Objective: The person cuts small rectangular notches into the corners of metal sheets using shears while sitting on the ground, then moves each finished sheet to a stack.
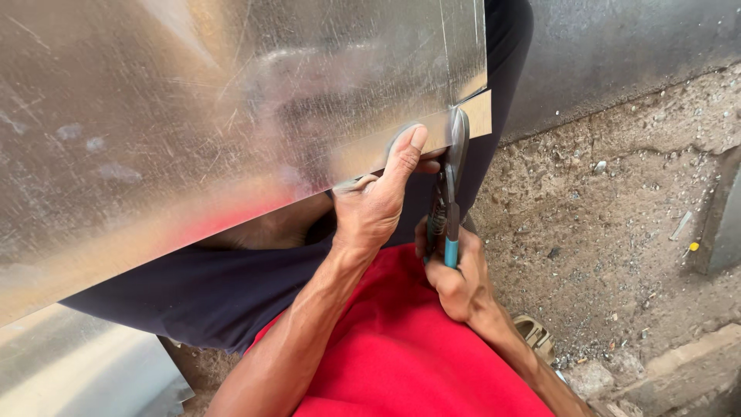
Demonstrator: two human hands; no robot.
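Observation:
A large shiny metal sheet lies across my lap and fills the upper left of the view. My left hand grips its near edge, thumb pressed flat on top by the cut. My right hand is closed around the blue-handled tin snips, whose blades bite into the sheet's edge near its right corner. A narrow strip of metal sticks out to the right of the blades.
Rough dirt and rubble ground spreads to the right. Another metal sheet leans at the top right, and one more lies at the bottom left. A sandal shows near my right wrist.

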